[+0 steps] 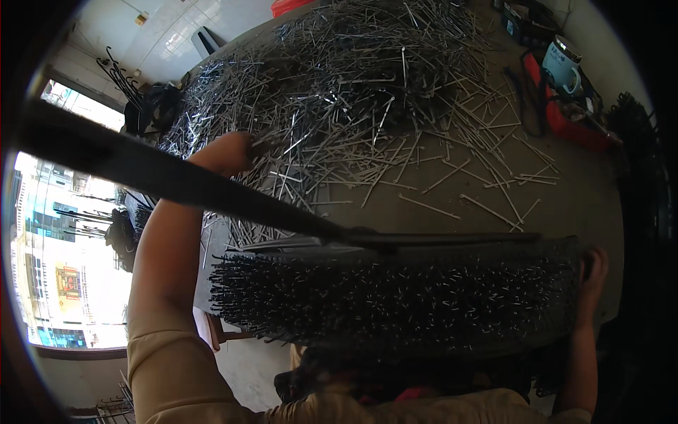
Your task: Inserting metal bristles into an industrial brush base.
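My left hand (234,152) reaches into the left side of a large pile of thin metal rods (282,99). Its fingers are dark and blurred among the rods, so their grip does not show. Many of the rods have a small bent or looped end. In front of me lies a long black holder (395,297), densely packed with short upright dark rod ends, some with bright tips. At its right end my right hand (595,270) rests with bent fingers round the edge.
A dark bar (183,180) crosses the view from the left to the holder's far edge. At the far right, a light blue mug (563,67) stands by a red tray (572,127). Loose rods (494,212) lie scattered on the grey table (593,205). Bright window (63,261) at left.
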Available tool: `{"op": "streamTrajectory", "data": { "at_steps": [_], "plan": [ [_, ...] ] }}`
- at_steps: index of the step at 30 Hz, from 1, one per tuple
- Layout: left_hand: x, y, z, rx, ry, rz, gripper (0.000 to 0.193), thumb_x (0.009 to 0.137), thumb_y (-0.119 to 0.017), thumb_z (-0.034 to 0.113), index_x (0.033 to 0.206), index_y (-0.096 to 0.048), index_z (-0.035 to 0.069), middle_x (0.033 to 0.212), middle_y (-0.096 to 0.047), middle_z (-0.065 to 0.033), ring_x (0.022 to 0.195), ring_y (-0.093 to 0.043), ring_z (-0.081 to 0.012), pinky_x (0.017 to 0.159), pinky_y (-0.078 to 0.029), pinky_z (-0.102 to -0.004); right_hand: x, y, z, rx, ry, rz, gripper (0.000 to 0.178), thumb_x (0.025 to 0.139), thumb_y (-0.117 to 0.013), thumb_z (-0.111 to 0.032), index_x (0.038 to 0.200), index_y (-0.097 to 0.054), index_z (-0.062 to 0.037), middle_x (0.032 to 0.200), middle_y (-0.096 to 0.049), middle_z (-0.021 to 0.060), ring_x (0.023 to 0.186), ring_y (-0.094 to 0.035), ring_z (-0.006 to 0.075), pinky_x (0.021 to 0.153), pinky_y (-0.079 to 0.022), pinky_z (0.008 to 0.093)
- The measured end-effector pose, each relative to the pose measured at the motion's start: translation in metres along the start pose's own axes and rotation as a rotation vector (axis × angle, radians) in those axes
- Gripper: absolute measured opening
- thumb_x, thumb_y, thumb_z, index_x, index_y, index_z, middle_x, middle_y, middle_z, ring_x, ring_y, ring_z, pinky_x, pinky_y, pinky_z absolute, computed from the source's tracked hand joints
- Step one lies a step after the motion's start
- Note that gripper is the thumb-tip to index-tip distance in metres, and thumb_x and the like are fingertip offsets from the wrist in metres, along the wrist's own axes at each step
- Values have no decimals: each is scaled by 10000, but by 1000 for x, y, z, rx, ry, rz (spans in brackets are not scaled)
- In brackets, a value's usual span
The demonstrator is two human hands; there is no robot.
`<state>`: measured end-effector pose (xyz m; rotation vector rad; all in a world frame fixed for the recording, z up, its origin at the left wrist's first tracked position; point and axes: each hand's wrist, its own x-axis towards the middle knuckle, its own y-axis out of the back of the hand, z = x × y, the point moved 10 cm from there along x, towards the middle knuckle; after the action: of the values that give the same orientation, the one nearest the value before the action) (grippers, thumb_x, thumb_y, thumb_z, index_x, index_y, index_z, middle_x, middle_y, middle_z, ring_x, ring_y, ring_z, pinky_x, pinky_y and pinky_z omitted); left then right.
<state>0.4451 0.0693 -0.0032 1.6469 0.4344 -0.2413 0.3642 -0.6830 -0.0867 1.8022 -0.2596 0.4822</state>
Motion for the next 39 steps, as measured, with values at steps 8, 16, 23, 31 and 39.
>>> {"op": "streamTrajectory", "data": {
  "at_steps": [8, 16, 23, 31, 39],
  "plan": [
    [-109, 0, -140, -1093, 408, 671, 411, 751, -773, 201, 1023, -599, -54, 841, -655, -115, 710, -618, -185, 622, -486, -349, 0, -25, 44, 22, 1, 40, 297, 906, -609, -17, 1187, -520, 20, 1325, -460, 190, 1212, -494, 337, 1005, -436, 387],
    [-273, -86, -157, -836, 631, 1371, 341, 764, -766, 208, 936, -569, -10, 794, -650, -75, 695, -613, -148, 637, -487, -296, 3, -12, 26, 23, 190, 42, 468, 892, -624, -146, 1293, -451, 21, 1339, -435, 213, 1234, -457, 366, 1012, -426, 437],
    [-295, -187, -162, -1002, 674, 1528, 404, 735, -759, 179, 1010, -539, -19, 841, -656, -88, 744, -623, -177, 701, -490, -308, 5, -14, 23, 22, 314, 39, 648, 842, -682, -305, 1331, -408, 21, 1281, -477, 237, 1213, -453, 399, 1018, -381, 460],
    [-275, -168, -164, -1333, 477, 1412, 329, 736, -719, 106, 1011, -558, 25, 844, -650, -62, 765, -626, -169, 723, -505, -312, 4, -9, 14, -31, 384, 62, 673, 791, -731, -308, 1284, -428, 35, 1225, -505, 220, 1176, -476, 392, 1000, -386, 461],
    [-240, -202, -179, -1141, 510, 1229, 521, 729, -754, 83, 1172, -485, 31, 944, -639, -68, 836, -625, -159, 771, -502, -292, 8, -13, 30, 10, 364, 15, 689, 783, -741, -314, 1283, -424, 38, 1211, -507, 212, 1155, -487, 383, 983, -397, 447]
  ]
}}
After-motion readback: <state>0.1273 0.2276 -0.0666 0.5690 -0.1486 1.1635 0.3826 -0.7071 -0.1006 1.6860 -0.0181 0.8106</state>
